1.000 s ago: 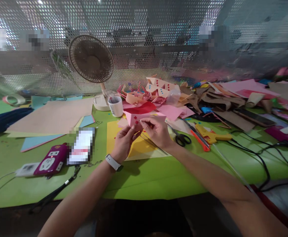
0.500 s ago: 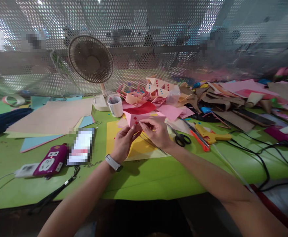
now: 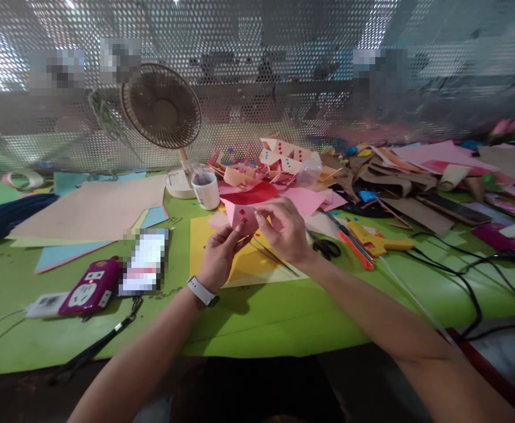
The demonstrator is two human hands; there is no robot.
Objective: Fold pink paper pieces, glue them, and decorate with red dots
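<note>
Hanging over the yellow sheet (image 3: 245, 267), the right hand (image 3: 287, 232) curls its fingers (whether they grip anything, one cannot tell) near the left hand (image 3: 223, 249), which pinches the pink paper (image 3: 235, 214), probably best held steady so the red diamonds (image 3: 242, 212) line up.

A green table (image 3: 275, 323) carries a white cup (image 3: 207, 194). Just left of the cup stands a fan (image 3: 162, 107); farther left, paper sheets (image 3: 96, 202); left and in front, a phone (image 3: 145, 261) and purple device (image 3: 90, 286); in front, a yellow sheet (image 3: 242, 269); right and in front, scissors (image 3: 324, 244), an orange cutter (image 3: 358, 251), a yellow glue gun (image 3: 383, 242).
</note>
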